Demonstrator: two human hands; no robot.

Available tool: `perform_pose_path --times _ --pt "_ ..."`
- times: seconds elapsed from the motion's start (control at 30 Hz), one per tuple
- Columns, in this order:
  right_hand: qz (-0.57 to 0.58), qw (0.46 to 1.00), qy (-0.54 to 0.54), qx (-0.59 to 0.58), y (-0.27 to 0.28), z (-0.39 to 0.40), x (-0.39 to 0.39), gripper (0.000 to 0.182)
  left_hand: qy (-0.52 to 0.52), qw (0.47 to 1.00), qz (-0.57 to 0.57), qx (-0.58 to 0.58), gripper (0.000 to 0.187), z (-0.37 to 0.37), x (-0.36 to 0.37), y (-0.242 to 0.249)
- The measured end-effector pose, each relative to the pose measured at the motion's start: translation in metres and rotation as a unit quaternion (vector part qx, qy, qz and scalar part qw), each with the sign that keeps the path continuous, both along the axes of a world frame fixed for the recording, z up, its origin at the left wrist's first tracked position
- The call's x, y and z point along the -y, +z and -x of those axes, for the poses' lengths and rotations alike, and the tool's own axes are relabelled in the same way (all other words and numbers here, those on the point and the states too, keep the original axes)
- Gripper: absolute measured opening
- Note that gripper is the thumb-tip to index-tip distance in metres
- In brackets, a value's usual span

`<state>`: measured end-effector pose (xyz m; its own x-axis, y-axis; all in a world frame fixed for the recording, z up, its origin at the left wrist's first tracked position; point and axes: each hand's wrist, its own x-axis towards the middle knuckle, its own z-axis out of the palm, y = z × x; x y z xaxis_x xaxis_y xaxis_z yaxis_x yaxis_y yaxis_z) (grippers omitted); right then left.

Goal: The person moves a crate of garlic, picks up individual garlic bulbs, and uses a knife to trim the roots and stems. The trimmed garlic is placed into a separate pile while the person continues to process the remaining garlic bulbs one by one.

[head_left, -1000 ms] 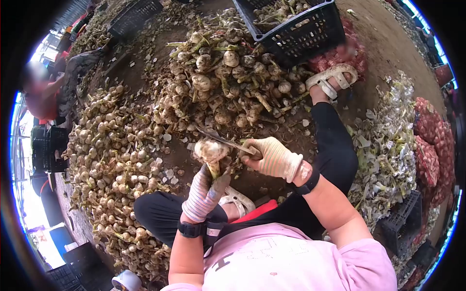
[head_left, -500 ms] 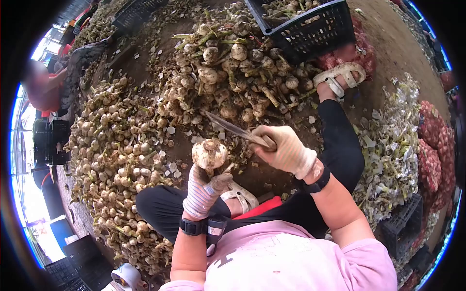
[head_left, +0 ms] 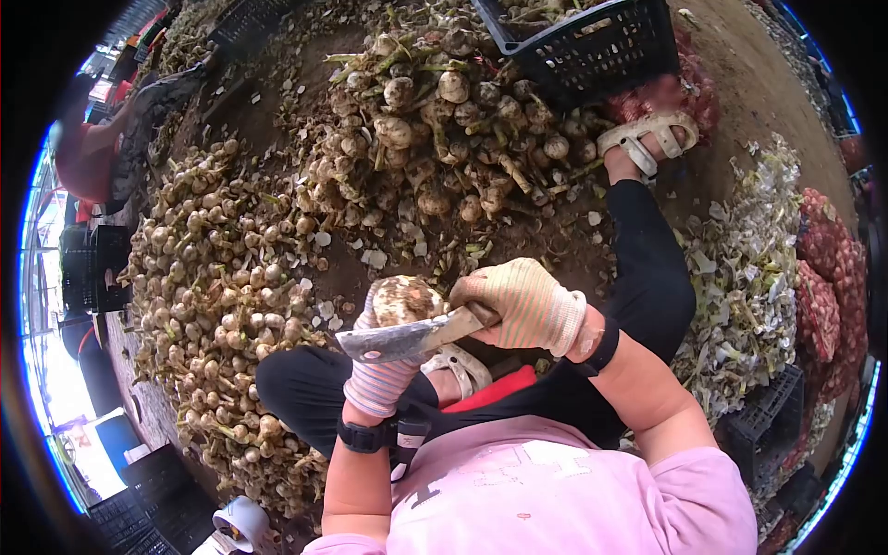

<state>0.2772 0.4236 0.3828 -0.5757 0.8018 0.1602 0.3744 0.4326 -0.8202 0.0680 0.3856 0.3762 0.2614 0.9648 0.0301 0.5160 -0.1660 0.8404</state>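
Observation:
Gloved in a striped knit glove, my left hand [head_left: 377, 375] is closed around a garlic bulb [head_left: 405, 298], its pale outer skin streaked with brown dirt. My right hand [head_left: 523, 303], in a similar glove, grips the handle of a knife [head_left: 398, 342]. The broad, dull blade lies across the front of the bulb and overlaps my left fingers in this view. Right fingertips are close to the bulb's right side. Ahead of both hands lies a heap of untrimmed garlic [head_left: 425, 139] with stems and soil on it.
A pile of trimmed garlic bulbs [head_left: 213, 305] spreads to my left. A black crate [head_left: 597, 51] stands beyond the heap, beside a red mesh sack [head_left: 689, 88]. On the right are peelings [head_left: 740, 277], red mesh sacks [head_left: 819, 314] and another crate [head_left: 768, 421]. A person [head_left: 88, 153] sits far left.
The knife has swung from pointing forward, away from the bulb, to lying across its near side. My right hand has come left and down toward the bulb, which has tilted in my left hand.

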Motion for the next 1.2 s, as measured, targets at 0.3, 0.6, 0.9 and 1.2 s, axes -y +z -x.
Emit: perform_pose_path --times 0.3,0.6,0.9,1.2 --pt "-0.047 0.999 0.006 0.010 -0.025 -0.002 -0.003 0.024 -0.087 0.995 0.007 -0.049 0.035 -0.010 0.007 0.009" --pt "0.072 0.987 -0.143 -0.011 -0.097 -0.028 -0.031 0.013 -0.230 0.959 -0.135 -0.094 0.042 0.011 0.020 0.059" --pt "0.341 0.899 -0.140 -0.236 -0.043 0.000 0.000 0.004 0.111 0.758 0.180 0.617 0.061 0.015 -0.001 0.030" --pt "0.295 0.942 -0.060 -0.150 -0.059 0.031 0.011 0.006 0.036 0.539 0.203 0.817 0.035 -0.013 -0.010 0.024"
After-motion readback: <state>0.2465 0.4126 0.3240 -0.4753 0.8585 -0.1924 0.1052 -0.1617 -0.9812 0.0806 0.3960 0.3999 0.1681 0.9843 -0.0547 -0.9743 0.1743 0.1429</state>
